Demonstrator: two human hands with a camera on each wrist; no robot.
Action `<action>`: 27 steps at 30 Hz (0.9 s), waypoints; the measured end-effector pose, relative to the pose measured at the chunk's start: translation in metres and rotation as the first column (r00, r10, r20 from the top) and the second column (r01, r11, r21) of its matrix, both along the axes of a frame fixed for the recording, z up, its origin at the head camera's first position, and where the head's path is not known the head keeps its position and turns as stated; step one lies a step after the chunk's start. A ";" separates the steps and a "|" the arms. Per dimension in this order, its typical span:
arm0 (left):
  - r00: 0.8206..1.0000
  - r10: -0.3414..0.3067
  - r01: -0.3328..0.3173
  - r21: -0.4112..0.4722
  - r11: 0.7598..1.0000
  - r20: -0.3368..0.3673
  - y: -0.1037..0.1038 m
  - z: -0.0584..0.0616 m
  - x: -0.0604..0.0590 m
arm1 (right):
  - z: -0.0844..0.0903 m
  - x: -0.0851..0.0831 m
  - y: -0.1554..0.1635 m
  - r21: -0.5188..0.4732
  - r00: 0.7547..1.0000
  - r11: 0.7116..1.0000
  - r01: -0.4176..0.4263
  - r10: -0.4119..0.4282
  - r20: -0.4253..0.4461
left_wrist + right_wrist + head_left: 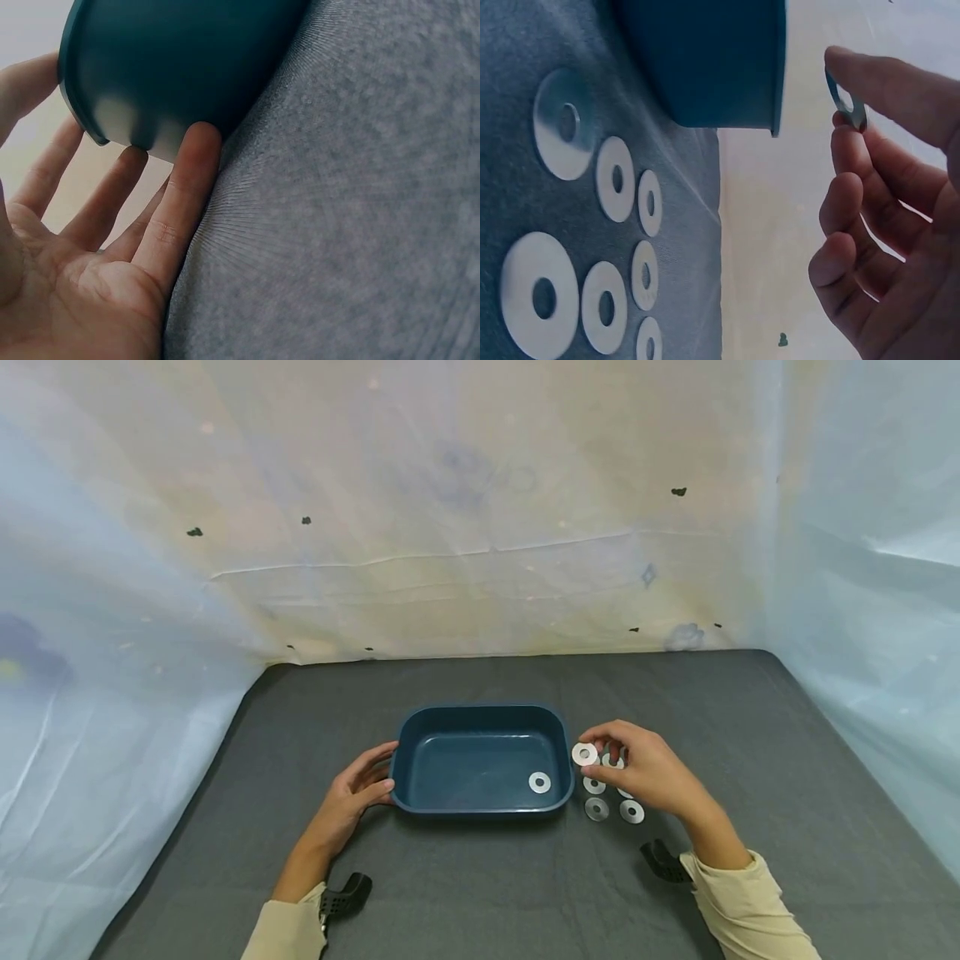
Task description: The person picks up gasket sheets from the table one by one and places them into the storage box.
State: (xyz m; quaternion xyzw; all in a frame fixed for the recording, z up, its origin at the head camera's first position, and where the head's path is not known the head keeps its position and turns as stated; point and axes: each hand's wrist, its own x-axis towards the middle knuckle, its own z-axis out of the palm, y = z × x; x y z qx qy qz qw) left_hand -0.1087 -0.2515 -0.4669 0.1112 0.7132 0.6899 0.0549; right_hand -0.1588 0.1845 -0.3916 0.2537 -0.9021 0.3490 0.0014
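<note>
Right hand pinches washer at fingertips; blue tray lies at 9 o'clock, just beside. Left hand, fingers straight, steadies tray's far end.

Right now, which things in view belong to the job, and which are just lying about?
In the job: right hand pinching a washer; blue tub; washer inside it; loose washers; left hand touching the tub.
Just there: grey cloth; pale backdrop.

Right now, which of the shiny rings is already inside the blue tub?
The washer lying flat on the tub floor, near its right end. One other is pinched in the right hand; the rest lie on the cloth beside the tub.
</note>
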 end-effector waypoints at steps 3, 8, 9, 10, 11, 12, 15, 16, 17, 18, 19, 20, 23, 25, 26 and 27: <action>1.000 0.000 0.000 -0.003 1.000 -0.007 0.000 0.000 0.001 | -0.001 0.001 -0.004 0.017 0.999 1.000 0.023 -0.024 0.027; 1.000 -0.002 0.002 -0.008 1.000 -0.002 0.002 0.002 0.001 | -0.002 0.003 -0.007 0.030 0.997 0.998 0.054 -0.055 0.045; 1.000 -0.002 0.002 -0.007 1.000 -0.001 0.002 0.002 0.001 | -0.002 0.003 -0.008 0.029 0.997 0.998 0.054 -0.056 0.046; 1.000 0.000 0.000 -0.006 1.000 0.001 0.003 0.003 0.001 | -0.002 0.003 -0.008 0.026 0.997 0.998 0.056 -0.057 0.047; 1.000 0.002 -0.002 -0.005 1.000 0.003 0.003 0.003 0.001 | -0.003 0.003 -0.009 0.021 0.997 0.998 0.058 -0.059 0.049; 1.000 0.003 -0.003 -0.004 1.000 0.004 0.003 0.003 0.001 | -0.003 0.003 -0.010 0.018 0.997 0.998 0.061 -0.061 0.049; 1.000 0.002 -0.002 0.000 1.000 -0.003 0.004 0.004 0.000 | -0.004 0.003 -0.013 0.011 0.996 0.997 0.073 -0.073 0.056; 1.000 0.002 -0.002 0.002 1.000 -0.005 0.003 0.005 0.000 | -0.004 0.003 -0.014 0.008 0.995 0.997 0.076 -0.076 0.060; 1.000 0.002 -0.002 0.001 1.000 -0.007 0.003 0.005 -0.001 | -0.004 0.003 -0.015 0.005 0.995 0.997 0.079 -0.080 0.063; 1.000 0.002 -0.002 0.000 1.000 -0.009 0.003 0.005 -0.001 | -0.004 0.003 -0.017 0.001 0.994 0.997 0.082 -0.082 0.067; 1.000 0.002 -0.002 -0.001 1.000 -0.011 0.002 0.005 -0.001 | -0.004 0.003 -0.018 -0.003 0.994 0.996 0.084 -0.084 0.074; 1.000 0.003 -0.003 -0.005 1.000 -0.011 0.002 0.006 -0.001 | -0.004 0.003 -0.020 -0.005 0.993 0.997 0.083 -0.082 0.079; 1.000 0.007 -0.007 -0.013 1.000 -0.006 0.001 0.006 -0.001 | -0.004 0.003 -0.024 -0.008 0.993 0.996 0.085 -0.084 0.086; 1.000 0.010 -0.010 -0.021 1.000 -0.003 0.001 0.007 -0.001 | -0.006 0.003 -0.026 -0.007 0.992 0.996 0.089 -0.088 0.086; 1.000 0.011 -0.011 -0.025 1.000 0.000 0.001 0.007 0.000 | -0.006 0.004 -0.027 -0.004 0.992 0.996 0.093 -0.092 0.082; 1.000 0.013 -0.013 -0.029 1.000 0.003 0.001 0.007 0.000 | -0.007 0.004 -0.028 -0.005 0.992 0.995 0.097 -0.096 0.080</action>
